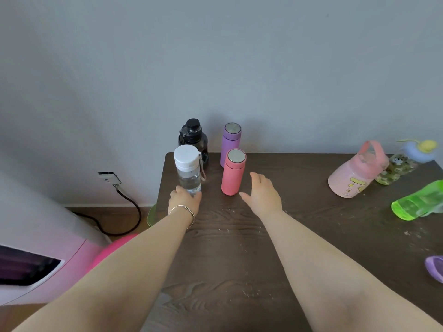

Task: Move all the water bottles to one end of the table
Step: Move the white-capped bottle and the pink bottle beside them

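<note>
Several bottles stand at the left end of the dark wooden table (239, 248): a clear bottle with a white cap (188, 170), a black bottle (193, 137) behind it, a purple flask (230, 144) and a pink flask (233, 172). My left hand (183, 201) grips the base of the clear bottle. Just right of the pink flask, my right hand (263, 195) hovers with fingers apart, not touching it. At the right end stand a pale pink jug with a handle (357, 172), a patterned bottle with a blue flower lid (402, 161) and a green bottle (419, 200).
A purple object (435, 268) pokes in at the right edge. Left of the table stands a pink-and-white appliance (40, 255). A black cable (129, 209) runs from a wall socket (109, 178) to the floor. The grey wall lies right behind the table.
</note>
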`<state>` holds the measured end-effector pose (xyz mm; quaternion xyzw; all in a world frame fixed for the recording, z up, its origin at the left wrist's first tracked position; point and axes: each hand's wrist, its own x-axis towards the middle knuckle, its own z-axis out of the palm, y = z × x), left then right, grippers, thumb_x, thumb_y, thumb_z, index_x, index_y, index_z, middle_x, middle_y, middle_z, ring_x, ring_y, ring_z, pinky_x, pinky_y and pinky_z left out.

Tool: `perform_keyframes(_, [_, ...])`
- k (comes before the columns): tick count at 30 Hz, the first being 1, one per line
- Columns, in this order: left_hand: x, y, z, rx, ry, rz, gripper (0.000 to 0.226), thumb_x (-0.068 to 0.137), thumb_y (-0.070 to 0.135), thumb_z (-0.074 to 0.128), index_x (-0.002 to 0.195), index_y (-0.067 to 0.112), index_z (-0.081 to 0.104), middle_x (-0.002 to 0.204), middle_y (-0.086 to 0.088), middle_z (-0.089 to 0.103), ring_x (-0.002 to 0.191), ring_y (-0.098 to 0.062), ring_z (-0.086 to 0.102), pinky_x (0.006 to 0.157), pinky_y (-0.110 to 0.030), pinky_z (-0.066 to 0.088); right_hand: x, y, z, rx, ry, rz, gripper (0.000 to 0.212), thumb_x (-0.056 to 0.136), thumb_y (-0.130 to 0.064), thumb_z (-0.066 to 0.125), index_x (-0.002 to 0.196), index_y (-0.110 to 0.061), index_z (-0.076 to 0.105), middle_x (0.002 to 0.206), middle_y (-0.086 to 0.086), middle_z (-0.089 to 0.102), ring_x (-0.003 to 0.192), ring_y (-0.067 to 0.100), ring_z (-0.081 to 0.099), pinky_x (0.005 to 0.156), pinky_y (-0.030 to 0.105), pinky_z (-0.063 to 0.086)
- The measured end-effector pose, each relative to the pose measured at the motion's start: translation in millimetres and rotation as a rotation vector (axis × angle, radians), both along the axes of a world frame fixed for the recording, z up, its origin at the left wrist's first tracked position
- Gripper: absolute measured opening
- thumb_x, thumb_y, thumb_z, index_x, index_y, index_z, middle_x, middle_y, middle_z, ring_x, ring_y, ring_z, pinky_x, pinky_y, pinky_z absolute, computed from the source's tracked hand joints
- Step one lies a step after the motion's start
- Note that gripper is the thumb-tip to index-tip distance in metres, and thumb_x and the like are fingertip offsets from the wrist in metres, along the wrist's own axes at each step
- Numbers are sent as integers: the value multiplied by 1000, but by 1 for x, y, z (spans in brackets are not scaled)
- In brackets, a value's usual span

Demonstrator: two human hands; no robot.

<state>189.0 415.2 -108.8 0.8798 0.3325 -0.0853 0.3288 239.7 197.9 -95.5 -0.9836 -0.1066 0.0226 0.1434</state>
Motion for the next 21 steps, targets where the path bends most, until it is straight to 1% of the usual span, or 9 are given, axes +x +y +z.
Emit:
perform_keyframes(1, [-5, -6, 3, 40, 6, -42, 63, 92, 49, 55, 133, 3, 39, 136, -17, 44, 119, -36, 50, 94, -49, 46, -5, -8, 3, -37, -33, 14, 69, 87, -43, 66, 140, -11, 37, 134, 10, 50, 121, 29, 47, 85, 41, 49])
perform_keyframes(3, [-16, -20, 9, 185, 10, -175, 71, 93, 49, 55, 144, 6, 30, 147, -15, 36, 130, -34, 40, 100, -47, 43, -14, -26, 8, -121, -85, 55, 68, 87, -43, 66, 139, -9, 38, 132, 10, 53, 123, 29, 46, 98, 38, 43])
perform_keyframes(5, [-26, -37, 16, 374, -6, -329, 80, 93, 51, 54, 151, 10, 20, 156, -11, 25, 141, -31, 27, 110, -45, 33, -22, -48, 13, -201, -111, 85, 70, 87, -44, 65, 141, -10, 36, 132, 9, 53, 127, 29, 43, 108, 39, 35])
perform_keyframes(7, [-34, -58, 21, 528, -17, -443, 83, 92, 53, 53, 153, 12, 14, 160, -10, 18, 146, -29, 17, 115, -45, 22, -31, -71, 16, -228, -113, 81, 72, 87, -46, 63, 143, -12, 34, 135, 7, 50, 132, 28, 40, 112, 41, 30])
perform_keyframes(9, [-42, -81, 24, 639, -29, -502, 84, 91, 56, 52, 153, 14, 13, 160, -10, 17, 147, -29, 14, 116, -45, 19, -39, -96, 19, -225, -110, 61, 73, 88, -47, 62, 144, -12, 33, 138, 7, 49, 135, 28, 37, 114, 43, 28])
perform_keyframes(12, [-53, -118, 29, 711, -37, -538, 85, 91, 58, 51, 153, 16, 13, 160, -10, 16, 147, -29, 14, 116, -47, 18, -54, -136, 22, -224, -109, 47, 72, 88, -48, 62, 144, -13, 33, 139, 6, 48, 136, 27, 36, 114, 43, 27])
perform_keyframes(16, [-71, -172, 32, 716, -47, -544, 86, 90, 58, 52, 153, 15, 12, 160, -10, 17, 146, -30, 14, 116, -51, 18, -78, -191, 28, -191, -107, 6, 71, 86, -47, 64, 141, -13, 35, 138, 6, 49, 137, 27, 35, 115, 43, 25])
perform_keyframes(21, [-91, -249, 34, 751, -37, -599, 85, 92, 59, 48, 155, 17, 9, 161, -9, 12, 148, -29, 9, 116, -50, 15, -105, -264, 36, -174, -125, -52, 70, 86, -48, 63, 140, -12, 36, 134, 6, 51, 131, 26, 40, 112, 42, 29])
